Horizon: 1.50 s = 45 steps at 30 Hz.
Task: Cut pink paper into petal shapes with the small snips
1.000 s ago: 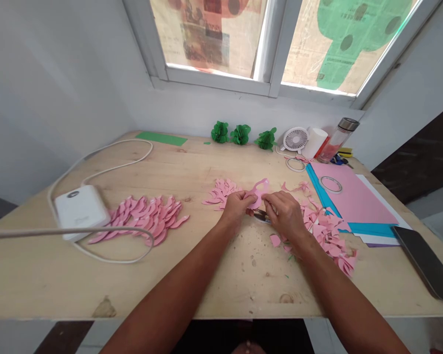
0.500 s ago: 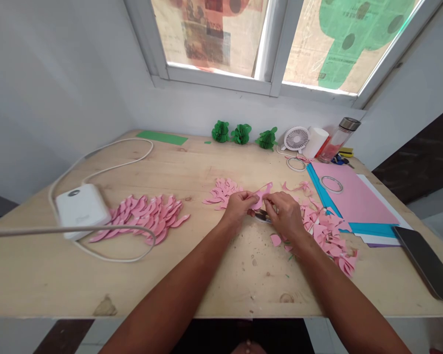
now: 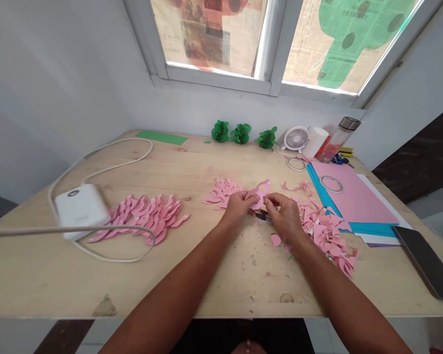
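Curvy, looped pink paper [image 3: 260,201] has tilted; left hand [image 3: 239,206] pinches body, right hand [image 3: 285,212] pinches edge.

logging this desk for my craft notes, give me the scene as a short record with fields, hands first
left hand: pinching a pink paper piece
right hand: fingertips at the piece's right edge; grip unclear
below hands: dark object, partly hidden
left side: pink cutouts, white device
right side: pink scraps, stacked coloured sheets, dark flat slab
back: three green paper ornaments, small fan, bottle
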### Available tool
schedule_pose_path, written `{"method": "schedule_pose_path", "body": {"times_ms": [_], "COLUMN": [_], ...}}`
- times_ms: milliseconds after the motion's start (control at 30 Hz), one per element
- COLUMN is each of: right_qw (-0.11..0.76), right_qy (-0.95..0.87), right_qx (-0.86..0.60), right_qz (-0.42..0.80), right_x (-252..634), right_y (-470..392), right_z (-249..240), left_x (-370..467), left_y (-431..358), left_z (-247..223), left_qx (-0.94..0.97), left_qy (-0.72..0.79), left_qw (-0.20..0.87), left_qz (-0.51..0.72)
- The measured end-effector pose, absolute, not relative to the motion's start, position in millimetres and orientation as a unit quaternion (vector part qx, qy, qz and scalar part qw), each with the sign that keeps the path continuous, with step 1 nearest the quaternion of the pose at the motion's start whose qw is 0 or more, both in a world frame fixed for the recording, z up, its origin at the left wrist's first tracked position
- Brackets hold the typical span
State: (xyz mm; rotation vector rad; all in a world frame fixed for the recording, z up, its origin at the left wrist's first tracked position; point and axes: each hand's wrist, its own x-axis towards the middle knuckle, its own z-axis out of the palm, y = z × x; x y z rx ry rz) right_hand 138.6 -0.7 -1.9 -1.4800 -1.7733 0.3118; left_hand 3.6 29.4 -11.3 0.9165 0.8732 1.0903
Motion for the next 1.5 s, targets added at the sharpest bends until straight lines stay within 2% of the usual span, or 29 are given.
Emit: {"method": "schedule_pose_path", "body": {"times_ms": [167, 367, 467, 1000, 1500], "right_qw": [0.394, 0.271, 0.242, 0.175, 0.179], "right_qy": [-0.671, -0.712, -0.734, -0.797, -0.794], "right_qx": [-0.611, -0.642, -0.630, -0.574, -0.578], "right_qz": [0.143, 0.089, 0.076, 0.062, 0.063], "right_x": [144.3, 152.0, 151.9, 147.2, 145.6], "right_y": [1.4, 4.4, 4.0, 1.2, 1.0], "right_z": [-0.9, -0.7, -2.5, -2.1, -0.6], "left_x": [2.6, 1.5, 1.5, 1.4, 1.8], "left_y": [31.2, 32.8, 32.7, 34.2, 32.9], "left_z": [-13.4, -16.2, -16.1, -17.8, -18.4], "left_qx": [0.391, 0.386, 0.389, 0.387, 0.381], "left_qy": [0.402, 0.409, 0.411, 0.425, 0.420], "left_qw": [0.659, 0.652, 0.649, 0.640, 0.647], "left_qz": [0.501, 0.508, 0.509, 0.510, 0.510]}}
